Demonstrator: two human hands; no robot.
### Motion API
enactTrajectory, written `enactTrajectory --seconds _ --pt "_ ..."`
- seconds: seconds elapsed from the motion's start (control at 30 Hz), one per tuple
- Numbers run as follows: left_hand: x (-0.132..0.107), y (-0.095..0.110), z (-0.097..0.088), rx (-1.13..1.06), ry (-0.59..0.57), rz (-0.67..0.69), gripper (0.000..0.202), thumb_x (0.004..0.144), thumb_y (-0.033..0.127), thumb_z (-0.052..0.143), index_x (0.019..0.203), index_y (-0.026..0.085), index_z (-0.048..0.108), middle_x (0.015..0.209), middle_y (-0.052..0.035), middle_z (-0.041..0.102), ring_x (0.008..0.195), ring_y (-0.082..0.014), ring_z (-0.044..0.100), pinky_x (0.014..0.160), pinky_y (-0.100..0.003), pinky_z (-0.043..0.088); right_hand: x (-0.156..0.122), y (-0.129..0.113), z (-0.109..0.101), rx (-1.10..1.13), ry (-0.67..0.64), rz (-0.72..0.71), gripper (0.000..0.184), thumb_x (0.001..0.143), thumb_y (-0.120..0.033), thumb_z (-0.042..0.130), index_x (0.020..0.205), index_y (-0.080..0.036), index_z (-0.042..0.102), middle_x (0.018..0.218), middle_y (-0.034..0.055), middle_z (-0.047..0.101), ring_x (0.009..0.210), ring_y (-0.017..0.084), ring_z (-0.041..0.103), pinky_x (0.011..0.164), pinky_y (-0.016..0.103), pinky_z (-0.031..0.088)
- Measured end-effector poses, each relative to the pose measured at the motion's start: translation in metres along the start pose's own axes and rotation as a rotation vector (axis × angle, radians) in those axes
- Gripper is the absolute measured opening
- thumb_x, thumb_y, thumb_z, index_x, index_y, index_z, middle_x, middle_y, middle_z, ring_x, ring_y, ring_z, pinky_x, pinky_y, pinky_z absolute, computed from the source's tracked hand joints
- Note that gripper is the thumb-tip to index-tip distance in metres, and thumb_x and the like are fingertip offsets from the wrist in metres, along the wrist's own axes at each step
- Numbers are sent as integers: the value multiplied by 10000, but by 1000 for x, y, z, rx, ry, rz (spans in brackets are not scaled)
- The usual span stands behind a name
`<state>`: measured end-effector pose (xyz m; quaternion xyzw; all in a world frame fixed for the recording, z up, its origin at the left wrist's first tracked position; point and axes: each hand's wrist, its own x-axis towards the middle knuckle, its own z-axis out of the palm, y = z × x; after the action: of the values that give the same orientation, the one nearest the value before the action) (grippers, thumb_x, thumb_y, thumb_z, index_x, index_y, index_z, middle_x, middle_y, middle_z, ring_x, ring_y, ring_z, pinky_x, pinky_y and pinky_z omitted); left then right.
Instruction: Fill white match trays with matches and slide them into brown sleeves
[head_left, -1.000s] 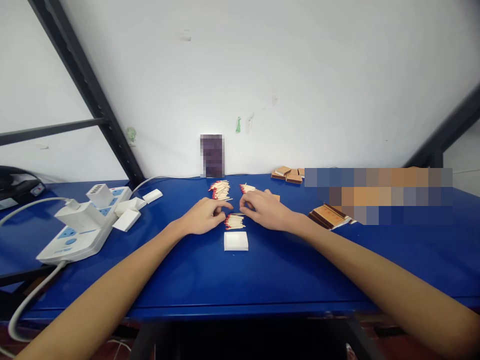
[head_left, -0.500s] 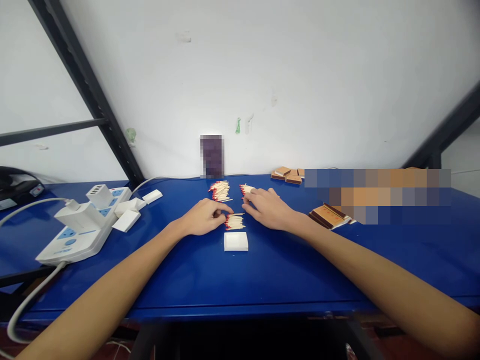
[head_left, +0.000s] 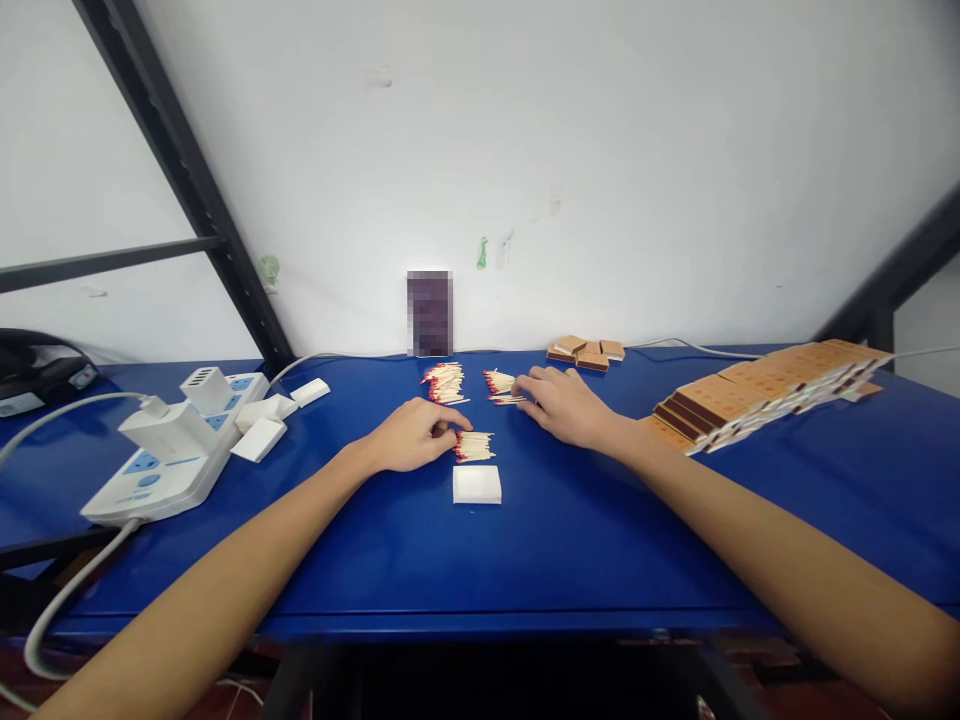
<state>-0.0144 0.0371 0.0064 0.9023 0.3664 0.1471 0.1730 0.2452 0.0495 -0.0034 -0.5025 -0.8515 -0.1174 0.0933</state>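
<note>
My left hand rests at the left of a small front pile of matches, its index finger stretched toward the red heads and its thumb apart below. My right hand is open with bent fingers, its fingertips at the stick ends of the right rear pile of matches. Whether a single match lies between those fingertips is hard to make out. A larger heap of matches lies behind my left hand, heads to the left. Just in front of the small pile is a white shallow matchbox tray.
A white power strip with plugged-in adapters stands left, beside several white trays. Stacked brown matchboxes lie right, with more boxes at the back. A blurred dark rectangle leans on the wall.
My right hand has drawn back a little from the front pile to the right rear pile, uncovering more of its matches. My left hand stays by the front pile. The view has shifted slightly.
</note>
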Motion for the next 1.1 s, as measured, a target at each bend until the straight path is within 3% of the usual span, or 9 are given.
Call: enactTrajectory --seconds 0.3,0.43,0.57,0.67,0.77,0.9,1.1 --pt "-1 1 -1 -5 13 -14 371 796 159 455 1086 212 681 585 54 534 512 -82 436 542 -203 324 7 -13 2 -39 -26 25 279 988 -291 334 976 -174 587 995 103 613 913 235 539 706 328 296" --pt "-1 -1 1 10 64 -10 489 792 156 470 1271 196 560 621 58 536 544 -91 464 565 -205 339 8 -31 -2 106 -31 -18 237 972 -276 375 941 -181 590 1018 97 622 950 231 542 737 327 311" --pt "-1 0 1 27 50 -24 476 800 164 460 1264 176 566 615 54 535 545 -94 464 569 -209 339 7 -47 -10 320 -71 -92 212 955 -295 412 904 -197 593 946 57 637 897 194 561 726 305 326" --pt "0 1 0 19 17 -22 407 805 168 449 1161 192 642 600 50 532 528 -90 448 559 -209 327 6 -42 -15 310 -48 -47 228 963 -284 387 941 -195 595 959 59 648 882 187 569 722 303 325" --pt "0 2 0 12 -1 -23 366 805 171 444 1079 198 686 582 47 530 517 -89 430 550 -209 316 7 -28 -15 123 6 42 227 957 -251 386 986 -180 599 1004 94 640 943 224 559 739 325 316" --pt "1 2 0 14 -1 -23 363 801 166 440 1057 194 695 578 44 532 513 -89 424 553 -207 318 9 -15 -9 -11 -17 78 223 955 -258 391 964 -191 603 984 96 628 912 241 552 726 337 304" --pt "-2 3 -4 23 -15 8 461 816 185 448 1250 222 600 633 43 565 546 -94 462 578 -200 342 12 -12 -2 -29 -28 70 258 969 -282 370 969 -191 612 975 104 632 899 242 556 707 337 295"
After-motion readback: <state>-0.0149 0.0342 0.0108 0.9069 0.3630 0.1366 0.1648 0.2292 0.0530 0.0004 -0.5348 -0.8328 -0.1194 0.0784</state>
